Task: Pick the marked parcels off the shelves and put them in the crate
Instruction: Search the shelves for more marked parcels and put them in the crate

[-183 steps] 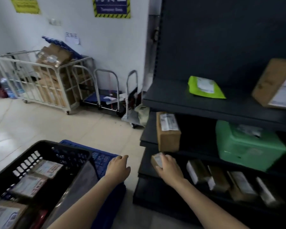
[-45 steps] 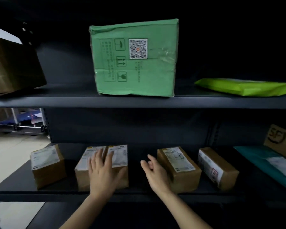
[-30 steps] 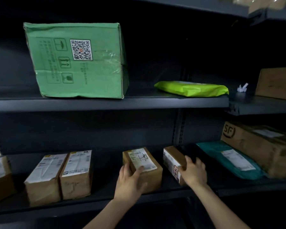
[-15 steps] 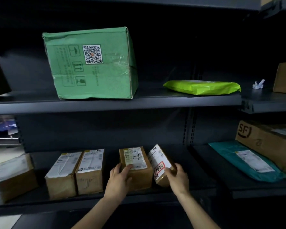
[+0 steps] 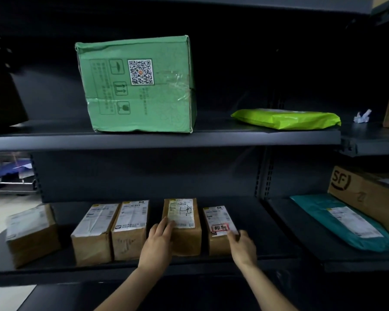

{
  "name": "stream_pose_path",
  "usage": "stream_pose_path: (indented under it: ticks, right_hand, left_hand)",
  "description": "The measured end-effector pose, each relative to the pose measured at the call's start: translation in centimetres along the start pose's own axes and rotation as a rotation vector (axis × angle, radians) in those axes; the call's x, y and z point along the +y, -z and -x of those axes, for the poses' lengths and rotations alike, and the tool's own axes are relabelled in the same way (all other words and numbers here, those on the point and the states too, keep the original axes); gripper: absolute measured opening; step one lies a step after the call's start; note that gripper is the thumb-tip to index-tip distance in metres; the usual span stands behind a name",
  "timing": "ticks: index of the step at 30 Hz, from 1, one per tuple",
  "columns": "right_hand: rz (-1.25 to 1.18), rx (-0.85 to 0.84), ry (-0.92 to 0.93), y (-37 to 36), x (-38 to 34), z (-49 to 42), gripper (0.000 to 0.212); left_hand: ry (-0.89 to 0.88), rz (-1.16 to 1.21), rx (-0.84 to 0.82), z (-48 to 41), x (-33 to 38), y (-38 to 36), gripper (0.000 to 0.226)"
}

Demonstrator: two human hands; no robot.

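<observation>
Several small brown parcels stand in a row on the lower dark shelf (image 5: 189, 265). The rightmost parcel (image 5: 218, 230) carries a white label with a red-framed handwritten mark. My right hand (image 5: 241, 248) grips its front right corner. Beside it stands a parcel with black pen marks on its label (image 5: 182, 223), and my left hand (image 5: 156, 245) rests against its front left side. Two more parcels (image 5: 112, 230) stand side by side to the left. The crate is out of view.
A lone brown parcel (image 5: 29, 232) sits at the shelf's left end. Above, a big green box (image 5: 139, 84) and a lime-green mailer (image 5: 285, 118) lie on the upper shelf (image 5: 234, 140). At right lie a teal mailer (image 5: 344, 221) and an SF carton (image 5: 368, 194).
The marked parcel, tilted up in my right hand half a second ago, now stands flat and upright on the shelf. My left hand stays on the neighbouring parcel.
</observation>
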State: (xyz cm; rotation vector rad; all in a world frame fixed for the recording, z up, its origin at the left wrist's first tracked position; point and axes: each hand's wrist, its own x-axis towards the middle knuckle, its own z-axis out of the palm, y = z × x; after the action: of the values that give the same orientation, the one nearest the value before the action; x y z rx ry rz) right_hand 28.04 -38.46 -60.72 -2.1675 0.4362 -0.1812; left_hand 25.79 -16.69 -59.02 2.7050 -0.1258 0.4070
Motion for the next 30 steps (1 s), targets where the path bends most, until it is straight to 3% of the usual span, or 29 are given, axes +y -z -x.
stream_pose_path:
  ticks: [6, 10, 13, 18, 21, 26, 30]
  right_hand:
    - [0.176, 0.118, 0.169, 0.2, -0.6, 0.8, 0.058]
    - [0.403, 0.058, 0.303, -0.4, -1.3, 1.4, 0.078]
    - [0.453, 0.029, 0.265, -0.8, -1.3, 1.5, 0.083]
    - [0.291, 0.103, 0.208, 0.6, -0.1, 2.3, 0.076]
    - [0.245, 0.196, 0.246, 1.8, 1.4, 3.7, 0.077]
    - [0.206, 0.311, 0.31, 3.5, 3.5, 4.9, 0.079]
    - [0.202, 0.295, 0.348, 4.9, 5.0, 5.1, 0.077]
  left_hand:
    - [-0.054, -0.158, 0.094, 0.4, 0.8, -0.6, 0.059]
    - [-0.209, -0.221, 0.187, 1.5, 2.8, -0.5, 0.058]
    - [-0.317, -0.133, 0.236, 2.2, 3.6, -0.7, 0.052]
    - [-0.44, 0.098, 0.124, 3.2, 4.6, -1.9, 0.035]
    - [-0.282, 0.384, 0.001, 2.9, 6.7, -3.4, 0.036]
    - [0.257, 1.009, -0.341, 1.7, 11.5, -4.3, 0.051]
    - [0.354, 1.341, -0.547, 0.9, 13.4, -6.1, 0.039]
